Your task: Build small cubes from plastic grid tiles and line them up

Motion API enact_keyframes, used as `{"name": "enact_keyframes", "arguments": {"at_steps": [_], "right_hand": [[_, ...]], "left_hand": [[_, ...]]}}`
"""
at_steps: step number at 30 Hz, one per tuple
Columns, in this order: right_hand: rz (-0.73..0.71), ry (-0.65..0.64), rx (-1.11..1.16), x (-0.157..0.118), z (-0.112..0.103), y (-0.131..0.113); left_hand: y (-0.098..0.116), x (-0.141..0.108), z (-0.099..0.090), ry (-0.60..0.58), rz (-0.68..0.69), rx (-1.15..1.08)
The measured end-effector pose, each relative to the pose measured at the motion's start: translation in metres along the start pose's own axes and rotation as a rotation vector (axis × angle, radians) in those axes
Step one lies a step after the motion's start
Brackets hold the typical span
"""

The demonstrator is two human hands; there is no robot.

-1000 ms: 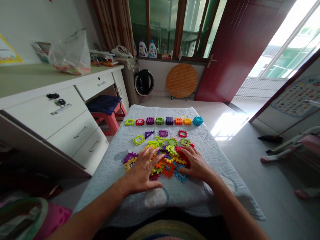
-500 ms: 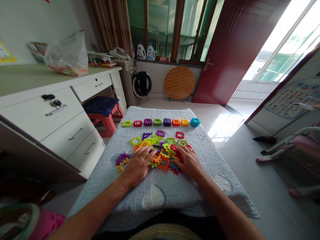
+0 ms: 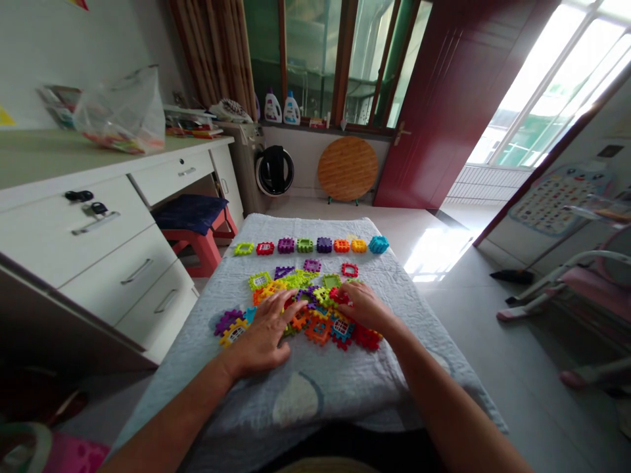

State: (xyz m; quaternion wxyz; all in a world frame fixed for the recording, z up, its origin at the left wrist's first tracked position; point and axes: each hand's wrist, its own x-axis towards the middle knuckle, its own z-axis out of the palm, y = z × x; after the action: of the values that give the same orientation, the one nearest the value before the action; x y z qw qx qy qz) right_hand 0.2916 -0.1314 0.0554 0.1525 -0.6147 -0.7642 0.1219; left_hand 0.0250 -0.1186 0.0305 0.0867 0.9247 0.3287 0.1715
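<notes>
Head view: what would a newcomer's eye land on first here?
Probably the heap of bright plastic pieces on the pale cloth, with the left hand and right hand at its two sides. Next, the neat row of coloured blocks beyond it, then the dark red door at upper right.

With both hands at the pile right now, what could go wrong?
The left hand covers some of the pile, so hidden pieces might get pushed aside. The pieces overlap, so the right hand could drag neighbours along. The creased cloth could bunch and disturb the lined-up pieces.
</notes>
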Motion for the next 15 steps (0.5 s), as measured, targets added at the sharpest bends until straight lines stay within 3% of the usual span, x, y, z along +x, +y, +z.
{"name": "enact_keyframes", "arguments": {"at_steps": [3,7,10,15], "right_hand": [[0.002,-0.036,0.036,0.004,0.002,0.004],[-0.005,-0.022,0.093,0.005,0.002,0.009],[-0.039,0.040,0.119,0.009,-0.004,0.019],[-0.015,0.155,0.061,0.040,-0.020,0.054]], "left_hand": [[0.002,0.005,-0.011,0.018,-0.006,-0.045],[-0.012,0.022,-0.023,0.140,-0.091,-0.093],[-0.040,0.036,-0.030,0.191,-0.193,-0.178],[-0.100,0.043,-0.024,0.143,-0.435,-0.340]]}}
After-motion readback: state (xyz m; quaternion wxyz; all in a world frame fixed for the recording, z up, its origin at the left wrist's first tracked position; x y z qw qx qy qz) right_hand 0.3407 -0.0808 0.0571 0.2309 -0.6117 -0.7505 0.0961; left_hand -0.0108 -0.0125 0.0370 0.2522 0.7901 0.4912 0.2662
